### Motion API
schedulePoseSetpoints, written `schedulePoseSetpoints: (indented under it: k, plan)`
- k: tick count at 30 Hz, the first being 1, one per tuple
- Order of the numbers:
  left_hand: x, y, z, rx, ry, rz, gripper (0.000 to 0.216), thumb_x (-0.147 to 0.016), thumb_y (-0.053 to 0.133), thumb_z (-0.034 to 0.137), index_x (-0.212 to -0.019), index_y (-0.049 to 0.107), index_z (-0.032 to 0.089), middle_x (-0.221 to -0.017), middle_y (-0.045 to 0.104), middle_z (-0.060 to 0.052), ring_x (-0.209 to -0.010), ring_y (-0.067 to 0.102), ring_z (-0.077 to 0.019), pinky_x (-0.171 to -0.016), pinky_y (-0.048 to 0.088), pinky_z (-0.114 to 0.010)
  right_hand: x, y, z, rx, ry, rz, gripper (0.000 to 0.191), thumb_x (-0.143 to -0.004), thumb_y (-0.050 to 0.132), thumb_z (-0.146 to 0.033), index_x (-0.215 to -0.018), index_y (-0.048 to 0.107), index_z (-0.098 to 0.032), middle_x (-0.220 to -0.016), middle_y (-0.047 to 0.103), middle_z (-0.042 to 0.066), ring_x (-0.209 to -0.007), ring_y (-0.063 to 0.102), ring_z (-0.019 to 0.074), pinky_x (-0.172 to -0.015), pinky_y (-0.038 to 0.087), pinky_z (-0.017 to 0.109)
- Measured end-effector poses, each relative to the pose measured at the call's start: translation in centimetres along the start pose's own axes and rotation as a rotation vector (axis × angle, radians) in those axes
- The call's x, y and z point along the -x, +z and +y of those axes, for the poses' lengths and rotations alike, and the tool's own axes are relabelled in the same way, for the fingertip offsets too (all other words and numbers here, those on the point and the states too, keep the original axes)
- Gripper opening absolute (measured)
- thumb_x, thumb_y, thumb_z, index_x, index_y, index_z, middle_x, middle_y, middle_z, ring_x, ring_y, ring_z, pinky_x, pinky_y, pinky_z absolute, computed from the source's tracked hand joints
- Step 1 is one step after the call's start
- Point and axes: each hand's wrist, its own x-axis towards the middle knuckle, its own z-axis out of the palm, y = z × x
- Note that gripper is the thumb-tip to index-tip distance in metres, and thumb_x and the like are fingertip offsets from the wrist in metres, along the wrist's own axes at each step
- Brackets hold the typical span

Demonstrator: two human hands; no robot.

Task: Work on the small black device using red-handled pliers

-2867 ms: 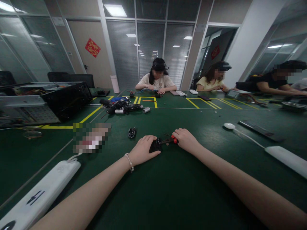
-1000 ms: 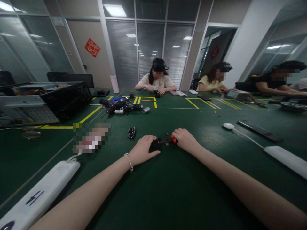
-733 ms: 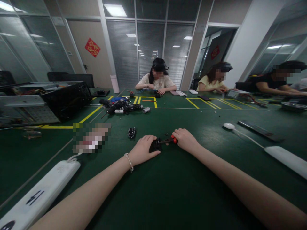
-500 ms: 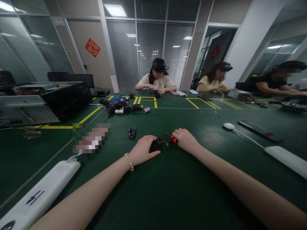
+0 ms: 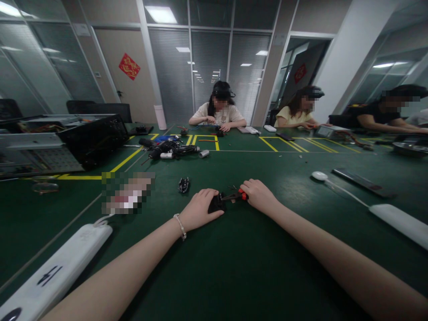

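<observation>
My left hand (image 5: 199,208) is closed round a small black part (image 5: 216,203) and steadies it on the green table (image 5: 240,258); the part's exact kind cannot be made out. In my right hand (image 5: 259,196) is a pair of pliers (image 5: 234,196) with red handles and dark jaws, its fingers wrapped round the grips. The jaws point left and meet the right side of the black part. Tiny thin scraps lie just beyond the pliers. Left of my left hand, apart from it, rests another small black component (image 5: 183,185) with metal bits.
An electric screwdriver (image 5: 157,150) lies among cables at the back left, near an opened computer case (image 5: 67,142). White power strips (image 5: 56,267) flank my arms. A phone-like dark slab (image 5: 363,182) and a white mouse-shaped item (image 5: 319,176) lie right. Several people sit across the table.
</observation>
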Motion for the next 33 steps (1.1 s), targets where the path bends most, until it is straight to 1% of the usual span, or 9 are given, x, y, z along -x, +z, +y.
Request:
schedulePoseSetpoints:
  k: [6,19,29,33]
  plan:
    - [-0.03,0.30,-0.15,-0.026,0.018,0.026,0.050,-0.075,0.054,0.047,-0.114,0.042,0.019,-0.114,0.049,-0.007,-0.106,0.045,-0.0240,-0.090,0.037,-0.039,0.02,0.13,0.10,0.018,-0.017,-0.002,0.019,-0.071,0.044,-0.006,-0.082,0.056,-0.014,-0.081,0.056,0.007,-0.074,0.047,0.0169,-0.065,0.032,0.028]
    - [-0.06,0.03,-0.01,-0.010,0.008,0.008,0.051,-0.076,0.053,0.049,-0.115,0.042,0.019,-0.117,0.048,-0.007,-0.108,0.044,-0.0238,-0.091,0.036,-0.039,-0.05,0.06,0.05,0.001,-0.006,-0.010,0.020,-0.070,0.044,-0.004,-0.083,0.056,-0.013,-0.081,0.057,0.007,-0.073,0.047,0.0166,-0.066,0.033,0.028]
    - [-0.04,-0.06,0.03,0.001,-0.014,-0.015,0.052,-0.075,0.053,0.049,-0.116,0.042,0.020,-0.118,0.048,-0.007,-0.109,0.044,-0.0247,-0.091,0.037,-0.040,0.11,0.16,0.23,-0.011,-0.021,0.018,0.019,-0.072,0.044,-0.006,-0.084,0.056,-0.014,-0.082,0.056,0.006,-0.074,0.047,0.0162,-0.067,0.033,0.027]
    - [-0.05,0.02,0.01,-0.005,-0.006,0.001,0.052,-0.075,0.054,0.048,-0.116,0.042,0.019,-0.117,0.048,-0.008,-0.108,0.044,-0.0247,-0.091,0.036,-0.040,-0.02,0.02,0.10,0.005,-0.010,0.003,0.019,-0.072,0.043,-0.006,-0.082,0.056,-0.014,-0.081,0.056,0.007,-0.073,0.047,0.0166,-0.066,0.033,0.027]
